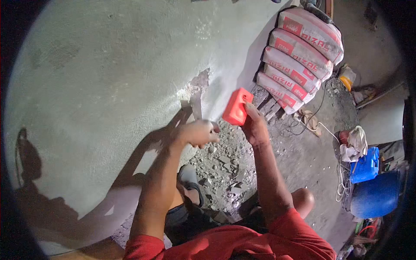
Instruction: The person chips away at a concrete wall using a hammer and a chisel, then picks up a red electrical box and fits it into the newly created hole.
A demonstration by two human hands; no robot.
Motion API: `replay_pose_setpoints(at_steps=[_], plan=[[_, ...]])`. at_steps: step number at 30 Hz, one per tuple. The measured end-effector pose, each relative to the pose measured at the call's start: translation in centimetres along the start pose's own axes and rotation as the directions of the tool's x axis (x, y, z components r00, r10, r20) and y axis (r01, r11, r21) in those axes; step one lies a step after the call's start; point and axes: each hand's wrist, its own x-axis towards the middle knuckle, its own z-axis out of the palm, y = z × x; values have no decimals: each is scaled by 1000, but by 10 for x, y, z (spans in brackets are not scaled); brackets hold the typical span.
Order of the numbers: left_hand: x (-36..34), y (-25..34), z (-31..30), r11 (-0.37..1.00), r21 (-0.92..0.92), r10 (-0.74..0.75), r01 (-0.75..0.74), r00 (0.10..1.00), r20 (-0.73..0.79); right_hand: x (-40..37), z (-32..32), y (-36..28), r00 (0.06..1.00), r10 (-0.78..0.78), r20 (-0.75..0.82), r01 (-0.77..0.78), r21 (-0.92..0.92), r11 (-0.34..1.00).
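My right hand grips an orange-red plastic box, which looks like an electrical utility box with a round hole in its face. The thumb presses on its near side. To the left, my left hand is closed and a little blurred by motion. From its upper side a flat grey blade points toward the wall; its handle is hidden in the fist. Just beyond the blade is a rough, chipped-out patch in the grey plastered wall. The two hands are apart.
Broken rubble covers the floor between my legs. Stacked cement bags stand against the wall at the upper right. A white cord, a blue jerrycan and a blue drum are on the right.
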Motion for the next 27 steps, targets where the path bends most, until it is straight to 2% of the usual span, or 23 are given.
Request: replay_pose_setpoints(at_steps=[1, 3, 4, 5, 7, 9, 10, 11, 13, 14, 16, 18, 20, 23, 27], plan=[[-1, -2, 14, 972, 212, 113, -101, 993, -44, 18, -4, 8, 998, 1, 57, 2, -66, 998], [-10, 0, 37, 820, 559, 132, -120, 991, 19, 31, 25, 13, 999, 49, 8, -46, -221, 974], [-14, 2, 46, 861, 481, 170, -166, 985, 36, 37, 41, 21, 999, 24, -31, -31, -245, 969], [-14, 4, 57, 859, 483, 171, -169, 984, 40, 44, 55, 29, 998, -2, -69, -17, -271, 963], [-6, 7, 80, 849, 462, 214, -255, 967, 140, 65, 68, 50, 996, 23, -82, -43, -249, 968], [6, 14, 97, 839, 510, 45, -189, 959, 281, 68, 83, 59, 994, 54, -96, -74, -222, 972], [-3, 7, 101, 844, 442, 260, -305, 952, 160, 62, 97, 53, 990, 84, -110, -104, -183, 978], [-4, 3, 104, 841, 445, 259, -308, 951, 168, 61, 105, 52, 986, 112, -122, -129, -142, 981], [0, -6, 113, 845, 356, 434, -400, 901, -18, 74, 107, 70, 981, 112, -158, -132, -120, 984], [1, -12, 117, 888, 338, 353, -312, 934, -64, 78, 106, 76, 983, 113, -145, -126, -87, 988], [2, -18, 116, 869, 362, 393, -338, 915, -89, 78, 102, 77, 990, 103, -98, -105, -15, 994], [3, -15, 111, 851, 387, 429, -356, 895, -120, 81, 106, 77, 986, 95, -138, -101, -36, 994], [1, 1, 98, 873, 436, 169, -220, 974, 152, 83, 107, 80, 980, 93, -177, -104, -56, 993], [-7, 3, 91, 903, 384, 177, -194, 981, 80, 86, 108, 81, 983, 72, -171, -88, -90, 992], [-3, -2, 95, 859, 453, 193, -238, 971, 142, 90, 108, 84, 975, 81, -205, -104, -104, 989]])
